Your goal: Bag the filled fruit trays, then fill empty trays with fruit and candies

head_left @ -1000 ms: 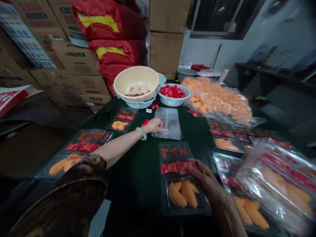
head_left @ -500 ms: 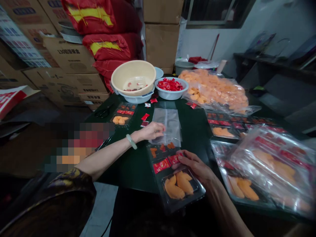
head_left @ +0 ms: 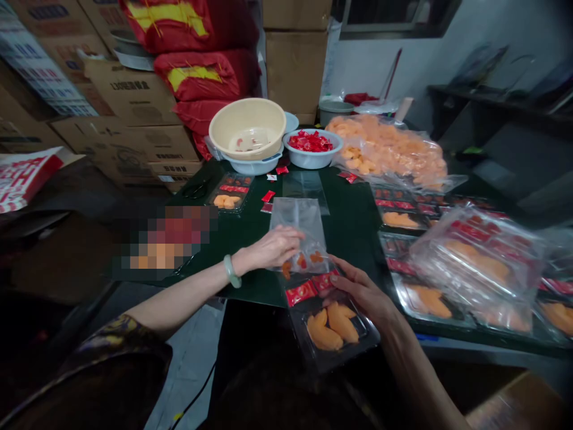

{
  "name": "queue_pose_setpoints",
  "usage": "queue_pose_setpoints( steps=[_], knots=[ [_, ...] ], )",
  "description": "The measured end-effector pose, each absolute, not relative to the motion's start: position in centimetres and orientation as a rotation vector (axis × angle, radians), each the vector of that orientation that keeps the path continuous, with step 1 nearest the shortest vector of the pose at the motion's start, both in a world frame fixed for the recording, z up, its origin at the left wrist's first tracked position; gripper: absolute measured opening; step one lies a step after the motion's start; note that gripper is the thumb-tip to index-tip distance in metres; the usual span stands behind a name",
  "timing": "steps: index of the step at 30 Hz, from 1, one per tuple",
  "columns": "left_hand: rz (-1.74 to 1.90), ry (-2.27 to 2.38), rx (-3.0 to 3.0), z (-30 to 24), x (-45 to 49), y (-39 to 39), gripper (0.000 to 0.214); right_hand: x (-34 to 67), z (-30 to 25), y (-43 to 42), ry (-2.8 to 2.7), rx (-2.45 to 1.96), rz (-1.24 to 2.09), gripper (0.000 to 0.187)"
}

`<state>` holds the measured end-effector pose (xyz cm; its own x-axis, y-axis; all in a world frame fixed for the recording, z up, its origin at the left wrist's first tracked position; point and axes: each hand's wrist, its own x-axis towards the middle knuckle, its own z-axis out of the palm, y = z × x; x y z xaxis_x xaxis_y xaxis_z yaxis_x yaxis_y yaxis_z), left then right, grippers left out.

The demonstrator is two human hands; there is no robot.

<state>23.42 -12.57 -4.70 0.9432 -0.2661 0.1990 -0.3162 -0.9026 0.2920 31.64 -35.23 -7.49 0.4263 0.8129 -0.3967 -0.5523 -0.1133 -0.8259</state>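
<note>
Tray (head_left: 340, 356): clear plastic, orange pieces and red packets inside; near half overhangs the table (head_left: 353, 227) edge, far end at the bag (head_left: 299, 221) mouth; right hand (head_left: 362, 292) grips its right rim; left hand (head_left: 273, 248) pinches the bag's lower left edge; bare green strip beyond, up to the bowls (head_left: 313, 158); packed trays (head_left: 478, 257) crowd the right.

Left hand (head_left: 273, 248) pinches the mouth of a clear bag (head_left: 299, 222), pulled over the far end of a plastic tray (head_left: 299, 322) w/ orange slices (head_left: 333, 325) & red sachets (head_left: 301, 292). Right hand (head_left: 362, 292) grips the tray's right side nr the sachets. The tray's near end overhangs the green desk (head_left: 349, 227). Behind: cream basin (head_left: 248, 125), white bowl (head_left: 312, 158) of red packets, large bag (head_left: 394, 155) of orange bits. Right: bagged trays (head_left: 474, 257), stacked.
</note>
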Motion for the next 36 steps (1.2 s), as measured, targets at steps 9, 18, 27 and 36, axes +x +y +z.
queue_pose_setpoints(
  steps=[9, 18, 27, 36],
  knots=[
    [0.324, 0.525, 2.408, -8.2, 21.3, -12.5, 0.024, 29.0, -7.9, -36.3, -0.236, -1.212, 1.022, 0.081],
    [0.198, 0.119, 2.323, -7.8, 20.8, -12.1, 0.025, 27.5, -8.2, -36.5, -0.166, -1.2, 0.914, 0.069],
    [0.155, 0.098, 2.641, -6.4, 16.9, -17.0, 0.046, 25.7, -8.2, -36.1, 0.132, -1.283, 0.819, 0.056],
    [0.033, 0.334, 2.215, -7.9, 10.0, -20.8, 0.037, 26.0, -8.7, -43.2, -0.423, -1.813, 0.871, 0.032]
  ],
)
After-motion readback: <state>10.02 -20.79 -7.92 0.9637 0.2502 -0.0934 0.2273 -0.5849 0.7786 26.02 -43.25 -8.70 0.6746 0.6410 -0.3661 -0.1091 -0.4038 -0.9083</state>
